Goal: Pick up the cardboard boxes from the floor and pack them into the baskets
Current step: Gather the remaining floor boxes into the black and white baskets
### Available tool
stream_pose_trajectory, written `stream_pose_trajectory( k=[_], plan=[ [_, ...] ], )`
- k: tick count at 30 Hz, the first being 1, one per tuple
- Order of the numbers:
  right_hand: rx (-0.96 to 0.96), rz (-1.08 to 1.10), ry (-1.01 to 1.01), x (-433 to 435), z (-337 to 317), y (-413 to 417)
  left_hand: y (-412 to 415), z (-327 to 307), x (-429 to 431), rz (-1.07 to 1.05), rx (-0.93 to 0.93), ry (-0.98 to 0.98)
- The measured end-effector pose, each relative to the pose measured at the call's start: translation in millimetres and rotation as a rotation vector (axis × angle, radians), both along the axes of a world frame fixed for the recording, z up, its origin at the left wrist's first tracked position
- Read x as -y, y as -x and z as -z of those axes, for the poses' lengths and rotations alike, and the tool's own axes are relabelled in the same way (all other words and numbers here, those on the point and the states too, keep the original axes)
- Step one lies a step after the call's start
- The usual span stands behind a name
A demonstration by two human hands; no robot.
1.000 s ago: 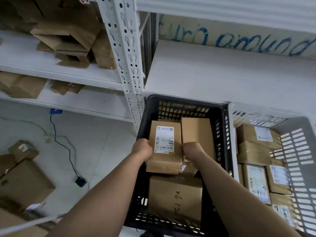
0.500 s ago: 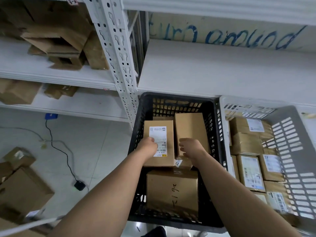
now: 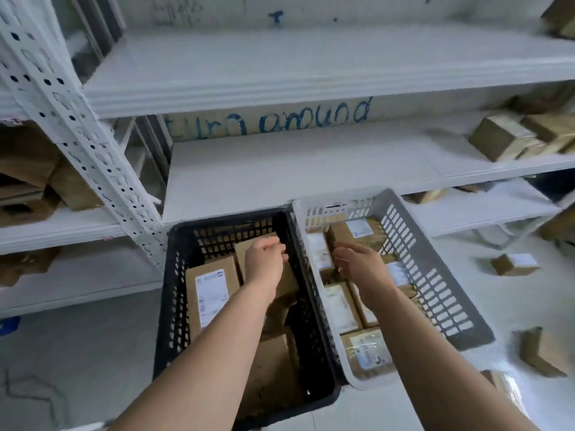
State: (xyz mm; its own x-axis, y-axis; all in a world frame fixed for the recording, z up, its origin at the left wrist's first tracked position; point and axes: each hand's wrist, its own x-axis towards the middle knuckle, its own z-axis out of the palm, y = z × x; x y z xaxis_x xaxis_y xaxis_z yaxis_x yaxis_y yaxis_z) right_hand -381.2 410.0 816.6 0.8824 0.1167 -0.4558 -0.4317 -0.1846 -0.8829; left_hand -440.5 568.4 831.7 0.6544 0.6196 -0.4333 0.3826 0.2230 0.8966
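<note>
The left hand (image 3: 264, 262) hovers over the black basket (image 3: 174, 306), fingers loosely curled, grip released, just above a plain box (image 3: 241, 253) lying beside a labelled box (image 3: 211, 293). The right hand (image 3: 357, 264) hangs over the grey basket (image 3: 435, 290), fingers relaxed, grasping nothing; packed boxes (image 3: 340, 306) fill it. The baskets touch side by side below a shelf (image 3: 311, 169). Loose boxes (image 3: 515, 264) lie on the floor (image 3: 513, 306) at right.
</note>
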Motion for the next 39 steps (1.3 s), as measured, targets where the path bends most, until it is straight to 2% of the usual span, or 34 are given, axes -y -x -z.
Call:
stream_pose_trajectory(
  k=[7,16,26,32,39],
  plan=[
    [0.062,0.297,-0.037,179,-23,20,-22,-24,168,0.229,0.055,0.050],
    [0.084,0.633,0.034,442,-41,113,4,-23,451,0.599,0.096,0.113],
    [-0.002,1.051,-0.012,670,-23,209,40,-2,690,1.022,-0.043,0.162],
    [-0.060,1.205,-0.049,778,3,207,14,28,819,1.141,-0.147,0.180],
    [-0.134,1.331,-0.040,918,24,158,-57,68,973,1.252,-0.259,0.137]
  ],
)
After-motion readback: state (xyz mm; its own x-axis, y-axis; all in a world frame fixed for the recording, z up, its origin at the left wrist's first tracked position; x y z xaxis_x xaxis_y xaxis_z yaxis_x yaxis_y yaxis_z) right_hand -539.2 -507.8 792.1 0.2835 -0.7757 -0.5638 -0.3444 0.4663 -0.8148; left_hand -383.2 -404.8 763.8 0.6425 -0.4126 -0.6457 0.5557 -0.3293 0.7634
